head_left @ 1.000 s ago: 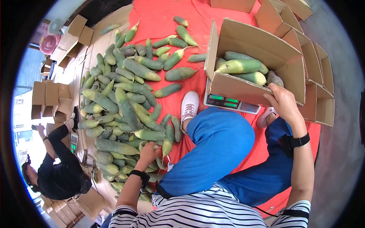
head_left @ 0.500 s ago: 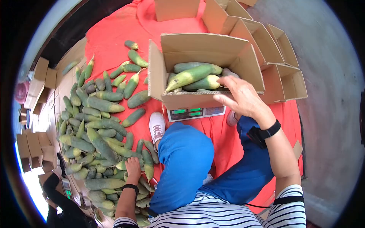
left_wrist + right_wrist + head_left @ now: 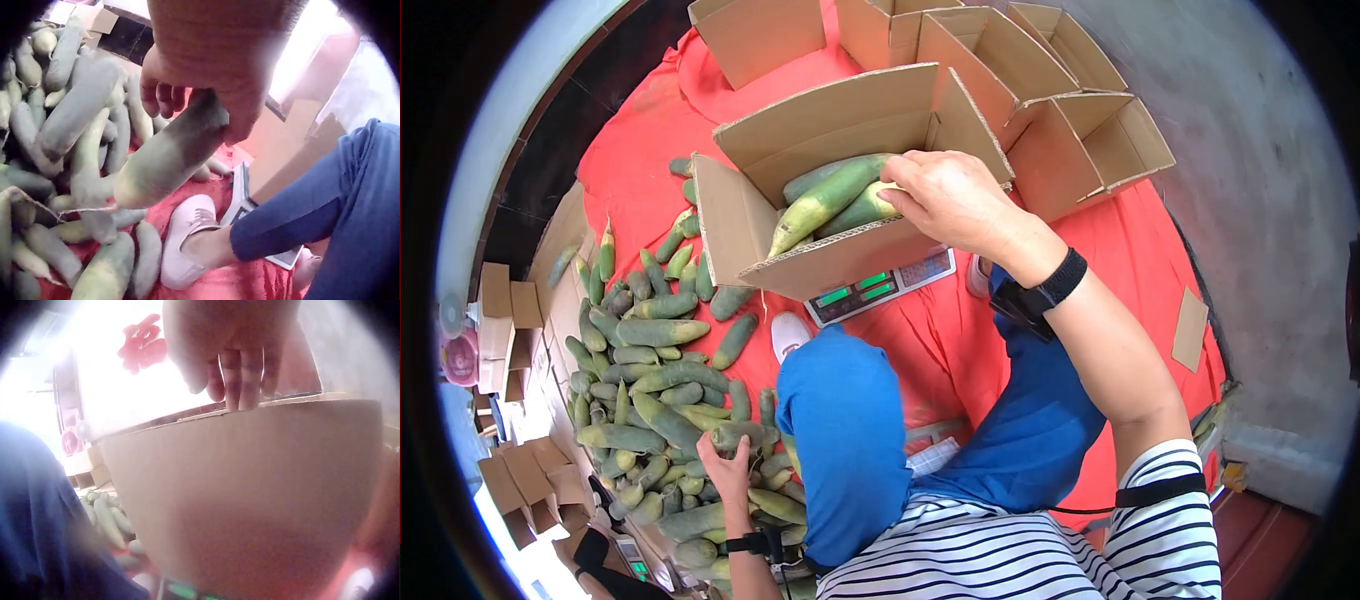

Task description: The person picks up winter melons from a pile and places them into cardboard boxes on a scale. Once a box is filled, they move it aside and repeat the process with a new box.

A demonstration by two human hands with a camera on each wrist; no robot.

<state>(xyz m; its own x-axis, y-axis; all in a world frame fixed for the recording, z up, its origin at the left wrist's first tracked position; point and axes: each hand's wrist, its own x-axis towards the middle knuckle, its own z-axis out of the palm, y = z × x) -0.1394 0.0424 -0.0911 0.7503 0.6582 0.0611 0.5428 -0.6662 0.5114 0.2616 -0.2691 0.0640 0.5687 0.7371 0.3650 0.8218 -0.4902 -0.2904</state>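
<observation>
Green radishes (image 3: 662, 375) are heaped on a red cloth (image 3: 640, 150) at the person's left, and one radish (image 3: 165, 156) is gripped near its dark end by the left hand (image 3: 206, 69), the fingers and thumb curled round it. In the left wrist view this radish is held tilted, its pale end lower, just above the pile. In the head view the same left hand (image 3: 725, 462) is seen low beside the blue-trousered knee (image 3: 840, 420), at the edge of the heap.

The right hand (image 3: 945, 195) is laid over the near rim of an open cardboard box (image 3: 820, 125), with the fingers bent down inside; in the right wrist view the fingertips (image 3: 240, 381) are seen hooked over the cardboard edge, and whether anything within is touched cannot be told. Several long radishes (image 3: 825, 205) are lying in the box. The box is set on a scale (image 3: 880, 285) with a green display, which rests on the cloth. More open boxes (image 3: 1090, 140) are standing just behind it, and a white shoe (image 3: 787, 335) is seen beside the scale.
</observation>
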